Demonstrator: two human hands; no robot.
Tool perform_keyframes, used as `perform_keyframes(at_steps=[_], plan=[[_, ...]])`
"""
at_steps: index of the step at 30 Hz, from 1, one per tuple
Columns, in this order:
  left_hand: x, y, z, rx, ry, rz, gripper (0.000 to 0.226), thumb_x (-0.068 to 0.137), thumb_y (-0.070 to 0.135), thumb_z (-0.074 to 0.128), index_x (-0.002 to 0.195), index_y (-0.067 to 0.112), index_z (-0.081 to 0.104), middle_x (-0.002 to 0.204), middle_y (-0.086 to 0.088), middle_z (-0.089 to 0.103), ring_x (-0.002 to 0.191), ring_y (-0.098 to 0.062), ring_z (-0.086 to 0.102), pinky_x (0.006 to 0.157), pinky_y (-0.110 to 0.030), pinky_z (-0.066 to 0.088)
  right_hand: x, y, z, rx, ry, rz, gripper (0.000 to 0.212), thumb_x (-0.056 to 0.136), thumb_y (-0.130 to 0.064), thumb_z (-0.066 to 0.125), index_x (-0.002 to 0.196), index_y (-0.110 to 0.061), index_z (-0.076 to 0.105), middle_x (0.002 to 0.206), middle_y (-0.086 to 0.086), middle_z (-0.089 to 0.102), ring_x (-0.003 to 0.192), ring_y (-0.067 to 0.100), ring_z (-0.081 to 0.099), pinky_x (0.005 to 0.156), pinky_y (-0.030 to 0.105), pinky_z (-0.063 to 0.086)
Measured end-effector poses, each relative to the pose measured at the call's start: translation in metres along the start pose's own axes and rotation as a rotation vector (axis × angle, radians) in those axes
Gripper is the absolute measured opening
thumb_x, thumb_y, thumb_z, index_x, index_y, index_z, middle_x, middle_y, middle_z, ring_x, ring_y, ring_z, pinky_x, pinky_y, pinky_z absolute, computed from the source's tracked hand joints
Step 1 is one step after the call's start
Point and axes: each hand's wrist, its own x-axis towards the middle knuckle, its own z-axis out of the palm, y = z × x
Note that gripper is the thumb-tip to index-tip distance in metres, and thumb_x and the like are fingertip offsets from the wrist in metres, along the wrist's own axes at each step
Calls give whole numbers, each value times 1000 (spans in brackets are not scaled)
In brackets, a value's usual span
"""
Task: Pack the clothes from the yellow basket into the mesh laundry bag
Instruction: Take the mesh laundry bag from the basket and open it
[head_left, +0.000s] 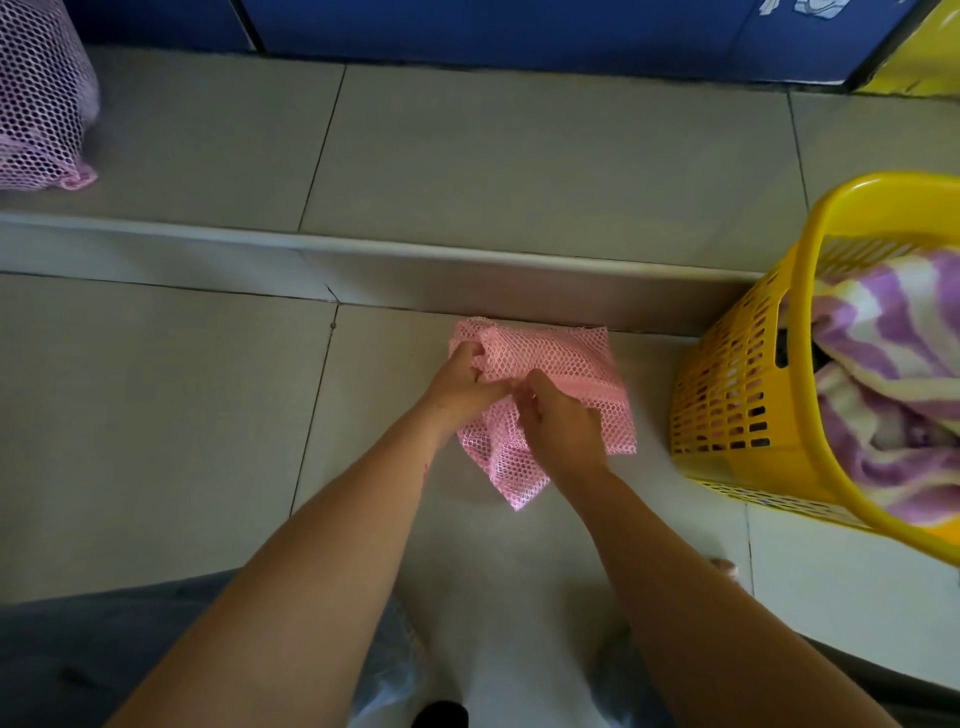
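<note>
A pink mesh laundry bag lies flat and crumpled on the tiled floor in the middle of the head view. My left hand grips its upper left part, and my right hand pinches its fabric just to the right; the two hands almost touch. At the right stands the yellow basket, tilted toward me, with a purple and white striped cloth and something dark inside it.
A low tiled step runs across just behind the bag. A second, filled pink mesh bag sits on it at the far left. Blue panels line the back. My knees and feet show at the bottom.
</note>
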Motion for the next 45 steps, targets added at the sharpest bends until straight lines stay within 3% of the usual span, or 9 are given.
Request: perform_keyframes(at_steps=[7,14,18,20,23,26,31,36,45], plan=[[-1,-3,-7,173,150,178,21,91,15,65,107,15,53,100,-5,59,91,-20,54,76,-30,43,1,1,-12,-15,103,-2,15,98,-25,42,94,-18,55,84,-1,61,79,23,60,84,43,52],[-10,-16,-60,350,385,150,21,93,11,60,112,10,53,112,-6,66,92,-20,60,74,-29,42,9,37,-53,-67,192,234,17,97,-23,39,99,-17,54,99,10,58,88,29,58,84,50,51],[-17,-19,-61,540,518,144,40,88,12,67,122,10,45,115,-12,63,96,-29,61,70,-36,46,4,33,-58,-63,271,129,18,97,-22,41,99,-15,57,101,10,57,83,27,58,76,44,53],[-23,-14,-47,702,624,250,59,82,19,75,130,13,42,123,-15,57,110,-33,55,87,-42,48,1,24,-52,-20,268,20,17,97,-21,42,94,-14,58,96,8,58,80,24,57,70,41,53],[-27,-4,-19,855,450,475,74,75,48,75,136,23,41,131,-10,51,123,-31,47,105,-49,37,-5,11,-47,-11,275,-129,14,97,-21,46,93,-18,59,88,3,60,75,19,55,65,36,52],[-30,12,9,913,299,634,42,85,46,66,117,21,60,117,-3,63,111,-25,56,101,-42,38,-11,1,-50,-31,275,-207,15,96,-19,47,96,-15,62,85,4,60,73,21,54,64,32,45],[-35,30,10,868,358,725,14,94,14,54,104,13,64,87,-8,69,77,-30,64,62,-31,39,-14,1,-62,-100,313,-195,18,96,-24,42,91,-20,58,85,0,60,75,20,56,71,35,48],[-45,29,-16,970,336,867,25,83,1,64,104,15,60,81,-10,64,64,-30,60,53,-37,52,-15,-8,-75,-107,325,-92,14,95,-25,42,90,-21,54,89,1,56,76,21,54,68,37,49],[-81,27,-80,1071,483,805,25,90,7,57,114,8,58,92,-8,61,60,-22,53,50,-26,38,-13,-10,-100,-65,374,137,22,98,-26,34,99,-15,53,103,9,54,78,30,55,61,31,39]])
